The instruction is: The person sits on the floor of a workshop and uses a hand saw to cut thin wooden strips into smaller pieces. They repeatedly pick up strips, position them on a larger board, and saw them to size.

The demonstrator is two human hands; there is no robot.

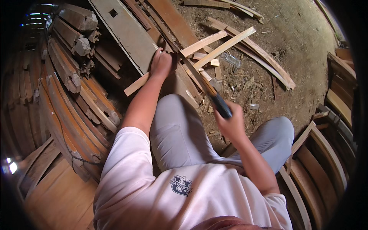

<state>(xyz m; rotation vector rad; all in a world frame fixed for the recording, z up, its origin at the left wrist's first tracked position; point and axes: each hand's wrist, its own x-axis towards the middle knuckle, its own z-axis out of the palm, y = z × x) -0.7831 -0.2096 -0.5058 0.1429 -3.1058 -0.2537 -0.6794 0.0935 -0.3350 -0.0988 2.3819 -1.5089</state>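
Note:
My left hand [162,63] is closed over a pale wooden strip [204,43], holding it down across a brown plank. In my right hand [232,120], near my knees, is the black handle of a handsaw [196,73]. Its long narrow blade shows nearly edge-on, so the teeth cannot be made out. The blade slants up and to the left, crossing the strip just right of my left hand. A second pale strip [234,44] lies beyond the blade.
Stacked curved and straight timbers [69,111] fill the left side. A wide grey board [124,34] lies ahead. Long strips [260,61], offcuts [214,62] and a clear plastic bottle [231,60] lie on the dirt floor [291,42]. Curved wooden frames [326,153] stand at the right.

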